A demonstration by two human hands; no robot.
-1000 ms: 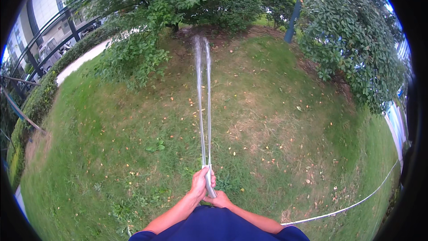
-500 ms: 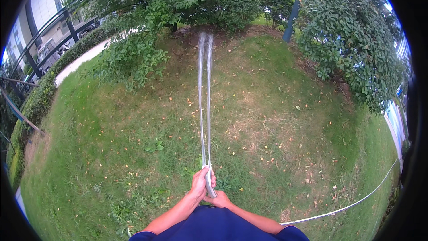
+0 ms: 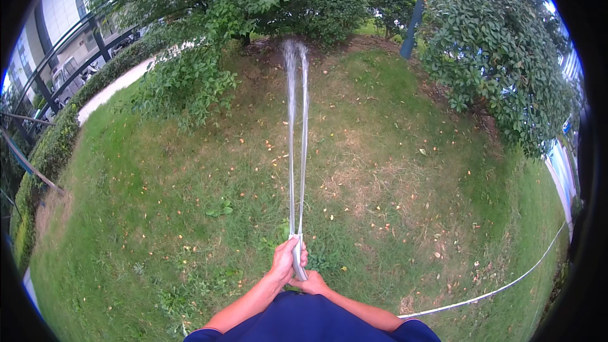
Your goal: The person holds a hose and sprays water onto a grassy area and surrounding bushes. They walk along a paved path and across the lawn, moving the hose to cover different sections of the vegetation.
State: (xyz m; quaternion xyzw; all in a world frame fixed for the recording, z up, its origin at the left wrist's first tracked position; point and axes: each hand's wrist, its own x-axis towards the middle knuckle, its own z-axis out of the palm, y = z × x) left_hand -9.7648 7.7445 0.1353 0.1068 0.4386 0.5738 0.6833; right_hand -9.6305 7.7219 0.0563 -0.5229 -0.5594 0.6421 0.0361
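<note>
— Anything different from a moment ago?
— Hardly: both hands sit where they were, and the twin water jets (image 3: 296, 139) have edged slightly toward the shrubs (image 3: 190, 82).
— And the hands?
— Left hand (image 3: 285, 263) is clenched round the pale hose nozzle (image 3: 297, 258); right hand (image 3: 310, 284) grips it just below, touching the left.
— Where is the nozzle?
— Straight ahead of the person, over the lawn (image 3: 158, 215), near its closest edge.
— Around that?
— The white hose (image 3: 494, 291) trails across the grass to the right; bushes (image 3: 494, 63) line the far edge.
</note>
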